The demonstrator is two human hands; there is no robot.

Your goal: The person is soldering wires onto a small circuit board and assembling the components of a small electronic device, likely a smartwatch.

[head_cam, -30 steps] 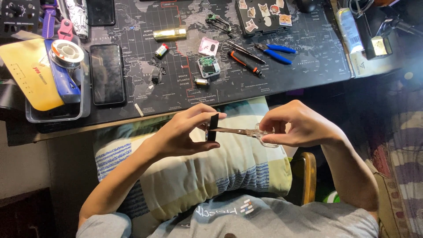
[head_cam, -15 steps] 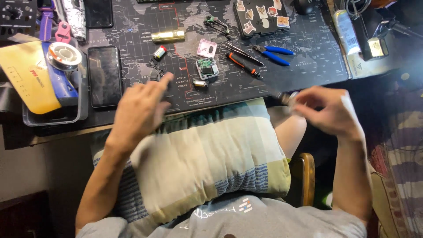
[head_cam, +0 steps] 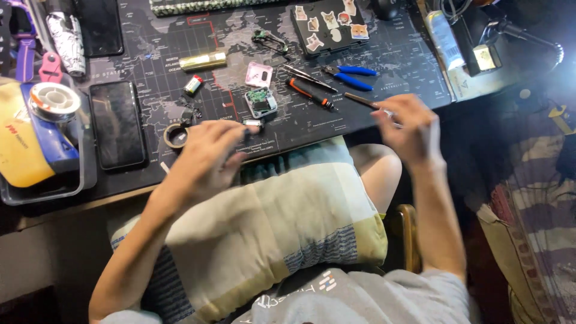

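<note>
matt printed desk mat point(head_cam: 384, 66), glossy black phone point(head_cam: 117, 124), shiny brass-coloured metal cylinder point(head_cam: 203, 60), soft woven cloth cushion point(head_cam: 282, 234)

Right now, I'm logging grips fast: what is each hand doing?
Left hand: blurred, over the dark desk mat; grip unclear.
Right hand: blurred; grip unclear.

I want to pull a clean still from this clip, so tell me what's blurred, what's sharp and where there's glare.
Head view: both the left hand and the right hand are smeared by motion blur, so their fingers are hard to read; the blue-handled pliers and the smartphone on the desk mat are sharp; strong glare from the desk lamp washes out the upper right corner.
</note>
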